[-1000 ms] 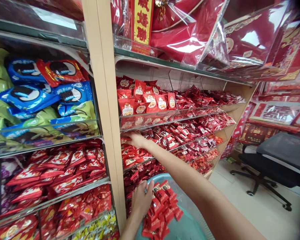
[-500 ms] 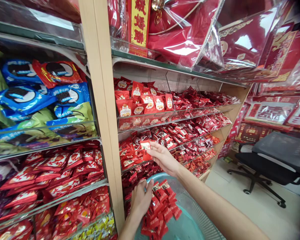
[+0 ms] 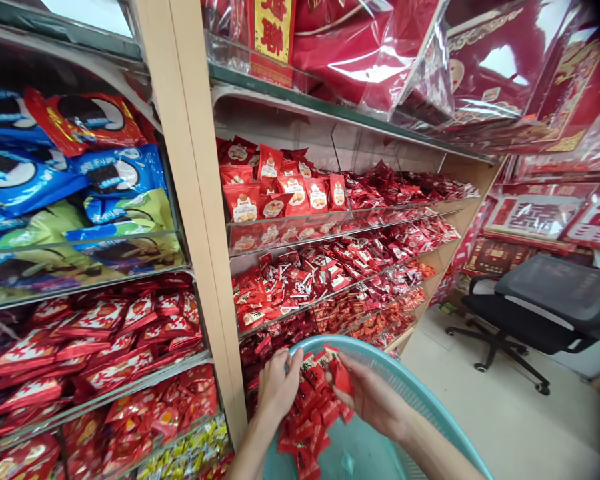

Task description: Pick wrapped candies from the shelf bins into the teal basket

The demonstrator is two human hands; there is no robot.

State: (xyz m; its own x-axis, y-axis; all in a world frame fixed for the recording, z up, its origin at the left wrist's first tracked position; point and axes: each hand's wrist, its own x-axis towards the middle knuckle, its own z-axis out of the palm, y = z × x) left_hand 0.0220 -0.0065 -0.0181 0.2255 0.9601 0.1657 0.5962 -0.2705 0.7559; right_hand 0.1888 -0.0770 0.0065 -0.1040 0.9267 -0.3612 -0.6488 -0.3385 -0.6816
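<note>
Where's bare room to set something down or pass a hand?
Set down: mostly bare patch inside teal basin, between packet pile and right forearm; pale floor between basin and office chair. Pass a hand: gap above upright packets, beneath green-edged shelf. Crowded: lower packet rows, and the pile between left hand and right hand, which holds a red packet.

Shelves carry red packets and blue packets; the farthest, blurred, seem red.

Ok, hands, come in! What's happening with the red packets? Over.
Right hand holding a red packet at the teal basket. Left hand beside the packet pile. Nothing seen blocking the right hand.
</note>
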